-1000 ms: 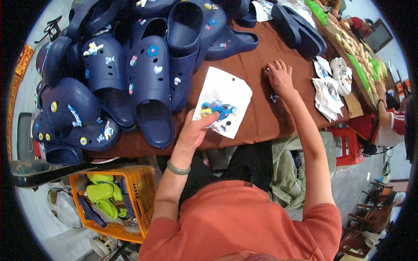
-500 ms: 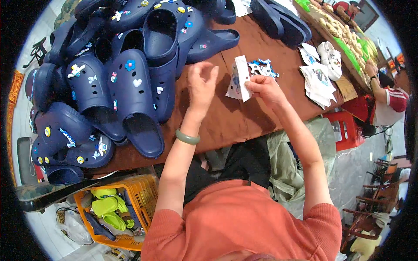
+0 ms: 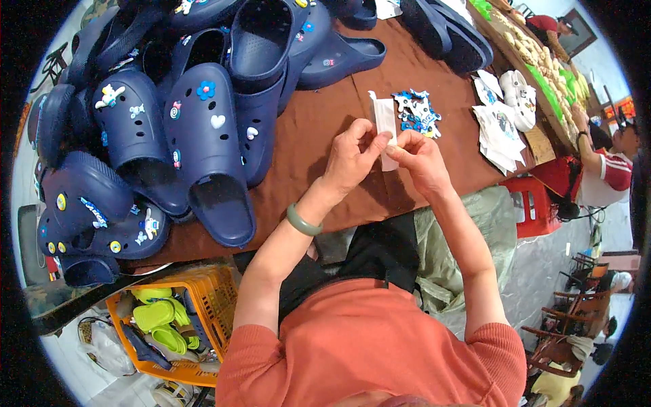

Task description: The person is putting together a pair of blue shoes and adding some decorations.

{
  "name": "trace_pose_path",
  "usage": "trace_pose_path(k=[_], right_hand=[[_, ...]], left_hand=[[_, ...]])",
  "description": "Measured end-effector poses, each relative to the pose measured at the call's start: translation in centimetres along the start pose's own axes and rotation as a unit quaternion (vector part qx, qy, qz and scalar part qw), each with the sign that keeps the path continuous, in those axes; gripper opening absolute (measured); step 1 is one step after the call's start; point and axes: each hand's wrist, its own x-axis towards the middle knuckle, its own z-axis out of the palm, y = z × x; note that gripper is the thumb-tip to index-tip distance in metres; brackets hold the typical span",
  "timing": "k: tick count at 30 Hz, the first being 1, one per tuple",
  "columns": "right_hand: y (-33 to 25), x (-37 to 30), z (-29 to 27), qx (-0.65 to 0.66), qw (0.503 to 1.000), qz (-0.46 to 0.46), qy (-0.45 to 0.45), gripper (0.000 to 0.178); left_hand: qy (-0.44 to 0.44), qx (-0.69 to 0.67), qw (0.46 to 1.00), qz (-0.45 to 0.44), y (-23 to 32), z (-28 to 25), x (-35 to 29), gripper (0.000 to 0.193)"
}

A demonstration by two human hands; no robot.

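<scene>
A narrow white packet (image 3: pixel 385 121) is held upright over the brown cloth, pinched between both my hands. My left hand (image 3: pixel 351 157), with a green bangle on its wrist, is closed with thumb and fingertips at the packet's lower part. From the other side my right hand (image 3: pixel 422 161) grips it the same way. The fingertips almost meet and hide part of the packet. Just beyond my right hand lies a small pile of blue-and-white shoe charms (image 3: pixel 417 112). Left of my hands stand heaped navy clogs (image 3: pixel 211 129), many with charms fixed in their holes.
White packets (image 3: pixel 500 132) and a pair of white clogs (image 3: pixel 519 102) lie at the table's right. Navy slippers (image 3: pixel 447 34) rest at the far edge. Below left stands an orange crate (image 3: pixel 215 305) with lime clogs; a red stool (image 3: pixel 532 210) is on the right. Two people work beyond.
My left hand has moved right from the clogs and now pinches the packet together with my right hand. The packet has turned, and its clear side no longer shows. The view has shifted slightly.
</scene>
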Motion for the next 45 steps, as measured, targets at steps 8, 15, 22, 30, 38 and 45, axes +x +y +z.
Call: trace_pose_path(k=[8, 15, 22, 30, 38, 45], right_hand=[[-2.5, 0.8, 0.8, -0.179, 0.979, 0.07, -0.065, 0.016], [-2.7, 1.4, 1.4, -0.253, 0.966, 0.01, -0.042, 0.018], [-2.7, 1.9, 1.5, -0.231, 0.973, -0.006, -0.026, 0.018], [-3.3, 1.8, 1.3, -0.167, 0.984, 0.025, -0.061, 0.02], [-3.7, 1.7, 1.1, -0.19, 0.979, 0.012, -0.072, 0.023], [-3.2, 1.5, 1.3, -0.184, 0.983, -0.001, -0.028, 0.021]], left_hand=[[0.015, -0.008, 1.0, 0.017, 0.0, -0.8, 0.5, 0.021], [0.035, -0.037, 0.998, -0.025, 1.6, -1.0, 0.0, 0.02], [-0.071, 0.037, 0.987, 0.136, 2.1, -2.2, 0.3, 0.016], [-0.124, -0.072, 0.989, 0.023, 2.0, -2.1, 0.2, 0.016], [-0.128, -0.067, 0.988, 0.057, 1.9, -1.8, 0.2, 0.02], [-0.121, -0.014, 0.99, 0.069, 1.9, -1.9, 0.2, 0.019]])
